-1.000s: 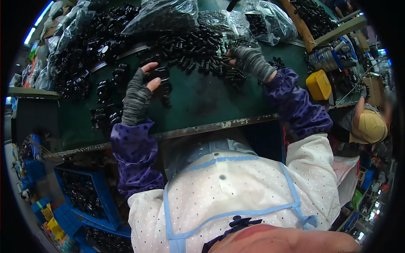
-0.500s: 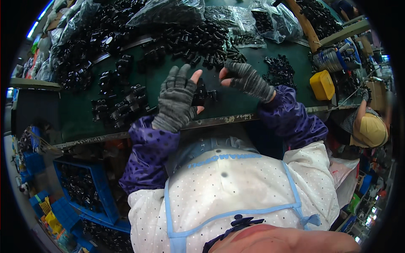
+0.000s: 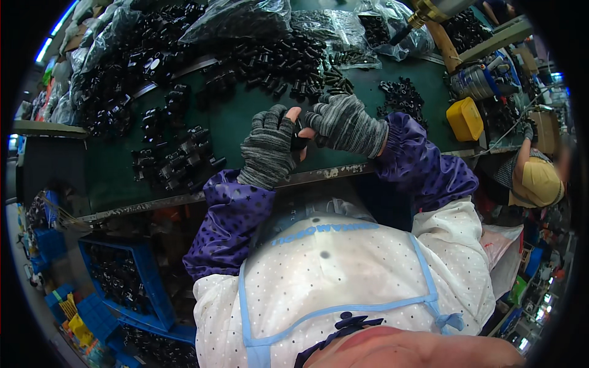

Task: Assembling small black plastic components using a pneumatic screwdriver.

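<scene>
My left hand (image 3: 270,146), in a grey knitted glove with bare fingertips, is closed around a small black part (image 3: 299,142) just above the green bench top. The glove and fingers cover most of that part. My right hand (image 3: 348,126), gloved the same way, meets it from the right with curled fingers, its bare thumb against the part's upper end. Whatever the right fingers pinch is hidden. Beyond the hands lies a heap of black cylindrical pieces (image 3: 279,61). Small black ring-like pieces (image 3: 402,99) lie right of my right hand, and black clamp-like parts (image 3: 184,161) sit left of my left hand.
A yellow plastic container (image 3: 464,120) stands at the bench's right end, near a wire spool (image 3: 475,84). Clear plastic bags (image 3: 239,21) lie at the back. A brass-coloured fitting (image 3: 427,12) hangs at top right. Blue crates (image 3: 161,288) stand below left. Another person (image 3: 537,178) works at right.
My right hand has come left and down to meet the left, its fingers curling in. My left hand has shifted slightly right and closed around the black part. The brass-coloured fitting has come into view.
</scene>
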`<state>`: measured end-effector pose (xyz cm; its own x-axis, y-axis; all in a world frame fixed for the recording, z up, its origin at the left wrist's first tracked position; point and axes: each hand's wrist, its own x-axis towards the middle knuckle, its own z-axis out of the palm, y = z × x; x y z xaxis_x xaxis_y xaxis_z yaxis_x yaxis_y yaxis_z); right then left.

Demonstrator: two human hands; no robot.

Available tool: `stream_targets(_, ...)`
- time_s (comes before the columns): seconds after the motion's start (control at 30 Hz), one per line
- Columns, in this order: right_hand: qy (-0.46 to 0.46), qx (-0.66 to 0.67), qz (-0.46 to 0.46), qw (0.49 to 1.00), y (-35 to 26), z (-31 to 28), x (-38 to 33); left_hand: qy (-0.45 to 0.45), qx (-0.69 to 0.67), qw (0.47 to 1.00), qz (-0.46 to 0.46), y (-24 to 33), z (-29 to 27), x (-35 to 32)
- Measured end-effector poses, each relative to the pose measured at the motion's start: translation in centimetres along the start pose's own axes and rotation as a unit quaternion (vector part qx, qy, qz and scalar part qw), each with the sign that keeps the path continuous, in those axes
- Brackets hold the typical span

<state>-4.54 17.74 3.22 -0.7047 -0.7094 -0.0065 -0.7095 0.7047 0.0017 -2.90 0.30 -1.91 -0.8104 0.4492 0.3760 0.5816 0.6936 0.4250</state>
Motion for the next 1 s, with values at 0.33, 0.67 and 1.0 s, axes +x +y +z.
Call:
stream_targets(0.33,0.583,0.252,-0.043,0.771,10.4,-14.1,3.4,0.118,-0.032,0.992,0.018,0.4,0.3,1.5)
stream_targets(0.67,0.289,0.804,-0.183,0.487,4.4,-7.1,5.5,0.126,-0.024,0.992,0.006,-0.9,0.0,1.5)
stream_targets(1.0,0.266,0.861,-0.197,0.385,4.1,-6.7,4.3,0.121,-0.054,0.991,0.031,0.7,0.3,2.4)
